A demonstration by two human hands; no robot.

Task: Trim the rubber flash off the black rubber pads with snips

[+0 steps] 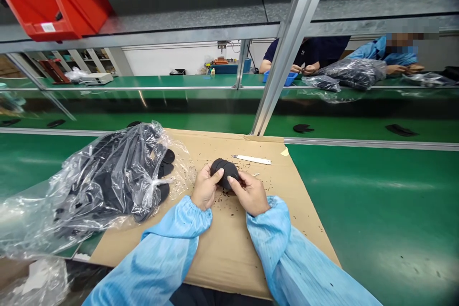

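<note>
Both my hands grip one rounded black piece [226, 172], which looks like layered foam or rubber, over a cardboard sheet [229, 239]. My left hand [205, 187] pinches its left side, thumb on top. On the right edge, my right hand [251, 192] is closed with the thumb pressing the face. A white craft knife [253, 159] lies just beyond the piece. Small black crumbs are scattered over the cardboard around my hands. To the left, a clear plastic bag [107, 177] holds many similar black pieces, some poking out at its right side.
A slanted metal post [279, 67] rises behind the cardboard. Overhead at left, a red bin [60, 0] sits by the shelf. Black pieces lie on the green strip [215, 122] beyond the rail. Across, two people work near a blue tray [281, 78] and plastic bags [353, 72].
</note>
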